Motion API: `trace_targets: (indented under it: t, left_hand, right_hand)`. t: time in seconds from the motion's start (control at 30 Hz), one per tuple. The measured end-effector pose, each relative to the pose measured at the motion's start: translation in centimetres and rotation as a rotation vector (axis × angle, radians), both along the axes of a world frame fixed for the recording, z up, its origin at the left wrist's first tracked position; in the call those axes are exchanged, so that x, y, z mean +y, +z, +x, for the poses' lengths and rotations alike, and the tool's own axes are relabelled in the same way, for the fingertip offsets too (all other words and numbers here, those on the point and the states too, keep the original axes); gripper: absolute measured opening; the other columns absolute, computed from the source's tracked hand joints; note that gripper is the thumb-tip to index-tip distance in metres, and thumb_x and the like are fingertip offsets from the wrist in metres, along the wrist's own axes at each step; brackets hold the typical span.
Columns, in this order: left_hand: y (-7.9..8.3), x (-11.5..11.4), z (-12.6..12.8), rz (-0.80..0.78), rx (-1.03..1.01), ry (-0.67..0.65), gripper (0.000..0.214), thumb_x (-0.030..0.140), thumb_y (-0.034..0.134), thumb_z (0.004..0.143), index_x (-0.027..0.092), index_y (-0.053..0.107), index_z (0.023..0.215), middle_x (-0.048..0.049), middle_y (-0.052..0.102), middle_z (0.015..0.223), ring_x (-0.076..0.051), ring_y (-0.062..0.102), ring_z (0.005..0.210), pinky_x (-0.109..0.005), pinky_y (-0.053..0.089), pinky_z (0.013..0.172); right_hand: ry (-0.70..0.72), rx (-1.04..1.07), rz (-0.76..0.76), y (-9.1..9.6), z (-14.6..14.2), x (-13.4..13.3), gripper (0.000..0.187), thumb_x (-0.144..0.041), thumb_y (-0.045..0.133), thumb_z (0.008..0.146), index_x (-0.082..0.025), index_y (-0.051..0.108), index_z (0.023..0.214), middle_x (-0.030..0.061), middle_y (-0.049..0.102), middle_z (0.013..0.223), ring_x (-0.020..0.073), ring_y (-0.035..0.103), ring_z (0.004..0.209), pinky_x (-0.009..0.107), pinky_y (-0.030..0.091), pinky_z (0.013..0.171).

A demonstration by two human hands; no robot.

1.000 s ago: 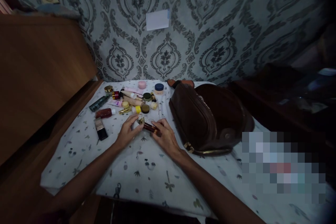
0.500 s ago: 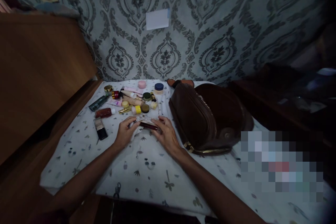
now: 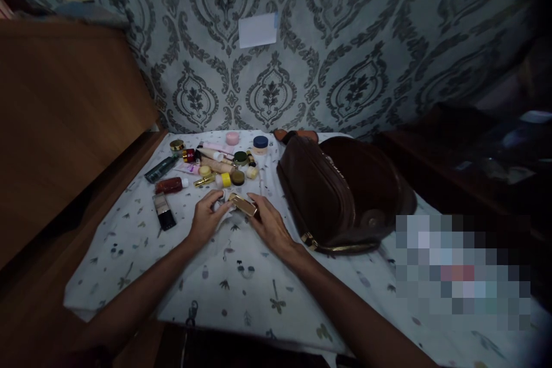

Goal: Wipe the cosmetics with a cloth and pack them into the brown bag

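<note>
Currently right hand [image 3: 272,226] grips gold case [image 3: 244,205] by right end, over patterned cloth [image 3: 207,302]; left hand [image 3: 204,218] at left end, fingers curled, exact hold unclear. Handling looks midway: case not set down. Black-capped bottle [image 3: 164,213] left, brown bag [image 3: 314,201] right, red bottle [image 3: 169,185] farther left, blue-lidded jar [image 3: 260,145] far; none in hand. Wall [image 3: 271,92] farthest.

Light is dim and cool, the far right sinking into blurry darkness. Faint sheen marks the bag [image 3: 313,198]; wallpaper [image 3: 388,29] stretches rightward; coarse pixel blocks [image 3: 461,287] mask the near right.
</note>
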State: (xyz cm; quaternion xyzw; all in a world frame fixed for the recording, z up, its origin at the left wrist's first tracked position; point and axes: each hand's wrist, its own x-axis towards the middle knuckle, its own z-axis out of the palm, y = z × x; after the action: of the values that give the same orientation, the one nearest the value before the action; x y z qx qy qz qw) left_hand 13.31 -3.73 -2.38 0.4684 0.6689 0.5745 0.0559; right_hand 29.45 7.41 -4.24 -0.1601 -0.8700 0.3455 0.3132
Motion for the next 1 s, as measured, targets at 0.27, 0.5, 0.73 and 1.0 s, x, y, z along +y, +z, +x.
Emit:
trace_targets:
  t: [0.27, 0.5, 0.73, 1.0]
  left_hand:
    - [0.4, -0.6, 0.6, 0.016, 0.225, -0.019, 0.028, 0.033, 0.059, 0.089, 0.021, 0.070, 0.112, -0.0109, 0.064, 0.117, -0.024, 0.060, 0.112, -0.041, 0.048, 0.099]
    - [0.7, -1.1, 1.5, -0.039, 0.262, -0.126, 0.045, 0.038, 0.065, 0.086, 0.024, 0.061, 0.129, -0.0111, 0.058, 0.128, -0.027, 0.053, 0.124, -0.043, 0.043, 0.106]
    - [0.7, -0.4, 1.0, -0.002, 0.094, -0.079, 0.028, 0.036, 0.064, 0.087, 0.021, 0.068, 0.110, -0.0086, 0.065, 0.113, -0.024, 0.060, 0.109, -0.038, 0.046, 0.100]
    - [0.6, -0.3, 0.5, -0.014, -0.042, -0.037, 0.024, 0.039, 0.065, 0.084, 0.019, 0.069, 0.097, -0.0058, 0.067, 0.102, -0.022, 0.060, 0.100, -0.032, 0.046, 0.092]
  right_hand:
    - [-0.102, 0.113, 0.014, -0.2, -0.5, 0.0, 0.027, -0.010, 0.058, 0.076, -0.022, 0.062, 0.101, 0.0091, 0.058, 0.107, 0.0232, 0.061, 0.099, 0.037, 0.055, 0.086]
    - [-0.144, 0.152, 0.058, -0.4, -0.3, -0.1, 0.033, -0.012, 0.059, 0.078, -0.024, 0.065, 0.108, 0.0097, 0.055, 0.113, 0.0247, 0.059, 0.106, 0.039, 0.056, 0.087]
    - [-0.112, 0.200, 0.079, -0.9, -0.4, -0.3, 0.043, -0.010, 0.057, 0.079, -0.024, 0.062, 0.119, 0.0118, 0.049, 0.129, 0.0255, 0.057, 0.113, 0.045, 0.052, 0.098]
    - [-0.089, 0.136, -0.034, -0.1, 0.0, 0.0, 0.028, -0.020, 0.063, 0.084, -0.022, 0.067, 0.111, 0.0140, 0.055, 0.127, 0.0285, 0.057, 0.116, 0.046, 0.048, 0.102]
